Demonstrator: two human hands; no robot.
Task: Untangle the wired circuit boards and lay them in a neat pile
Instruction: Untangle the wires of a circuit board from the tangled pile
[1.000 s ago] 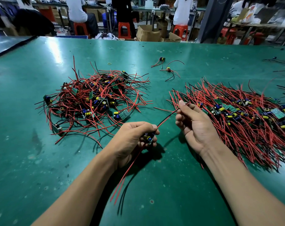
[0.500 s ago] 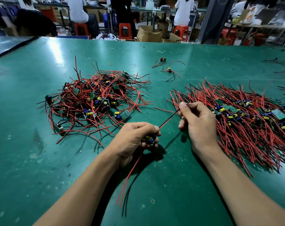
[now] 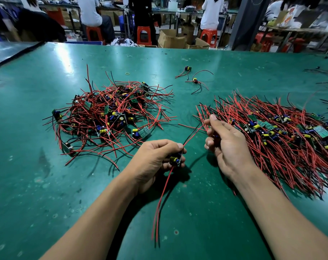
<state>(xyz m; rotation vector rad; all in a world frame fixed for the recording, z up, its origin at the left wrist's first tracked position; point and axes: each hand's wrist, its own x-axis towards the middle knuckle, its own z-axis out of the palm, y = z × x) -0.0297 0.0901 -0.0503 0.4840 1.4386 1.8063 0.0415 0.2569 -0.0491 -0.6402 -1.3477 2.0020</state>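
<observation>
Desk (image 3: 46, 184) is carrying two heaps of wired boards, one tangled heap (image 3: 110, 117) and one combed heap (image 3: 272, 145), two loose boards (image 3: 188, 68), one rubber band (image 3: 127, 73), and one held board (image 3: 175, 160) between two hands, left hand (image 3: 155, 162) and right hand (image 3: 227, 143).

Green worktable (image 3: 37, 184) w/ light glare; bkgd: red stools (image 3: 144, 35), cardboard boxes (image 3: 171, 40), dark pillar (image 3: 242, 21).

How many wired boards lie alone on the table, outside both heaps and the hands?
2. One wired board lies far centre on the table; a second wired board lies just nearer, to its right. Loose wires at the table's right edge may hide more.
</observation>
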